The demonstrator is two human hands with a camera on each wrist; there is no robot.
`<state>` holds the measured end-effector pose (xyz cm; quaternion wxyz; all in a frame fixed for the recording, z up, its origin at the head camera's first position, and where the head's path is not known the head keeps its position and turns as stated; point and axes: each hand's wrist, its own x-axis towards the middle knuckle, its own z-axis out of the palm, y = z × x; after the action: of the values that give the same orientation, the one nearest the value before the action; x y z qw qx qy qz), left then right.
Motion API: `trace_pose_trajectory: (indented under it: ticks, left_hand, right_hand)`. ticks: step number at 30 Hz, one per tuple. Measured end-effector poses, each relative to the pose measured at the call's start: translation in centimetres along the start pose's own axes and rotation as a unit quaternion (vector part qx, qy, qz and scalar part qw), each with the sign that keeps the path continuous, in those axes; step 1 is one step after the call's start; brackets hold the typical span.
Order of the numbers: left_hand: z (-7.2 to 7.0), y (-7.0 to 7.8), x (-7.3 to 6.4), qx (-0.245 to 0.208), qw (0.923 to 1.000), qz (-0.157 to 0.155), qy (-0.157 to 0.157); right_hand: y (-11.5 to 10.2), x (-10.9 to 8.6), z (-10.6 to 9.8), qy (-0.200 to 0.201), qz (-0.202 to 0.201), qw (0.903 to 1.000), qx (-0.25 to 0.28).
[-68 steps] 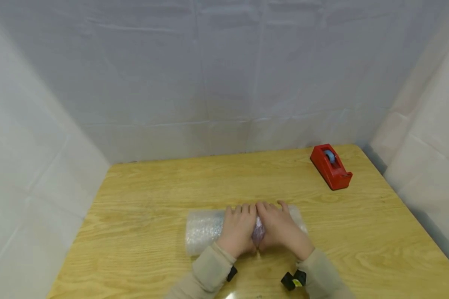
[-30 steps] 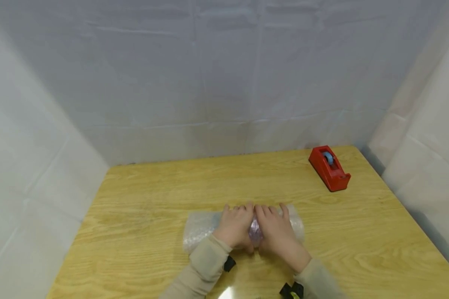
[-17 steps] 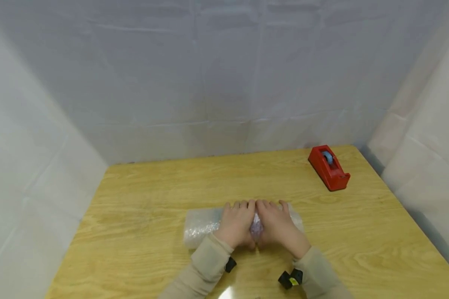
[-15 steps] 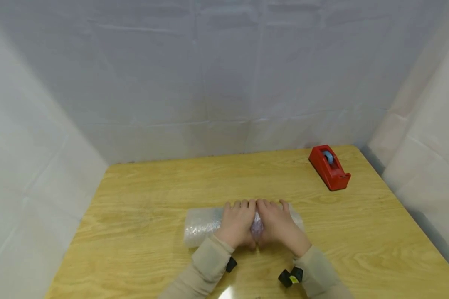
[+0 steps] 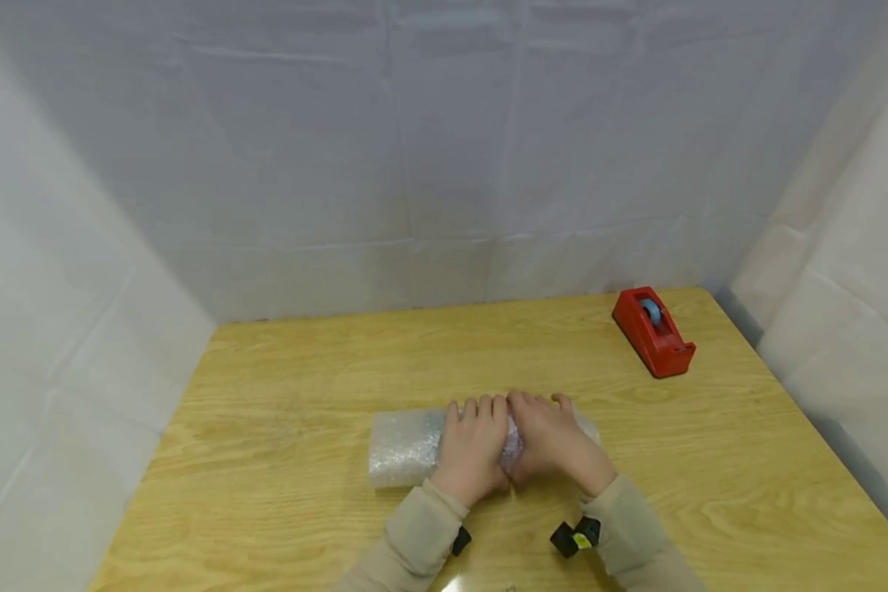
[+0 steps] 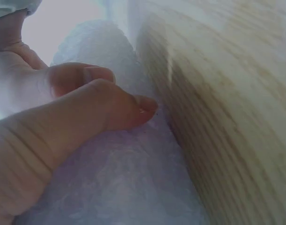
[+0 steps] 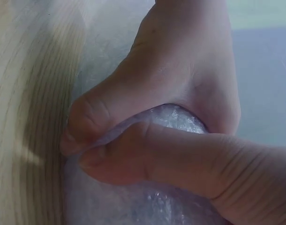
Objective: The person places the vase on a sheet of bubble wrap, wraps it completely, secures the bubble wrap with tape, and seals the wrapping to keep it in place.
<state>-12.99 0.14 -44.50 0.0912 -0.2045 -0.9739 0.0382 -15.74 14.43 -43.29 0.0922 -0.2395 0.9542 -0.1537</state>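
A roll of clear bubble wrap (image 5: 404, 450) lies crosswise near the front of the wooden table, with a purplish tint showing at its middle. My left hand (image 5: 474, 452) grips it from above, fingers over the far side and thumb on the near side. Right beside it, my right hand (image 5: 557, 437) curls round the roll in the same way. In the left wrist view both thumbs press the bubble wrap (image 6: 119, 183) close above the tabletop. The right wrist view has the two thumb tips almost together on the wrap (image 7: 114, 204). Whatever lies inside is hidden.
A red tape dispenser (image 5: 654, 333) with a blue-cored roll stands at the table's back right. White sheeting (image 5: 444, 148) hangs behind the table (image 5: 303, 370) and along both sides. Dark wrist cameras (image 5: 575, 538) sit under the sleeves.
The roll has turned and shifted slightly away from the front edge, after coming a little nearer about a second ago. Both hands keep gripping it; the right hand has tilted a little.
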Motion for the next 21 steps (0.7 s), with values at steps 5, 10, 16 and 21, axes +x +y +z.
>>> trace_pose_trajectory:
  ticks: [5, 10, 16, 21]
  left_hand:
    - [-0.12, 0.10, 0.03, -0.009, 0.9999, 0.012, 0.004]
    - [-0.39, 0.24, -0.33, -0.032, 0.9992, 0.014, -0.020]
    - [-0.64, 0.17, -0.38, -0.050, 0.9983, 0.015, -0.026]
    - [-0.85, 0.09, -0.21, -0.061, 0.9970, 0.011, -0.047]
  right_hand:
    - [0.31, -0.09, 0.07, -0.013, -0.002, 0.9999, 0.007]
    - [0.15, -0.46, -0.06, -0.040, 0.000, 0.9987, 0.031]
    - [-0.02, -0.54, -0.31, -0.049, -0.004, 0.9982, 0.034]
    - [-0.16, -0.82, 0.02, -0.030, 0.000, 0.9995, 0.007]
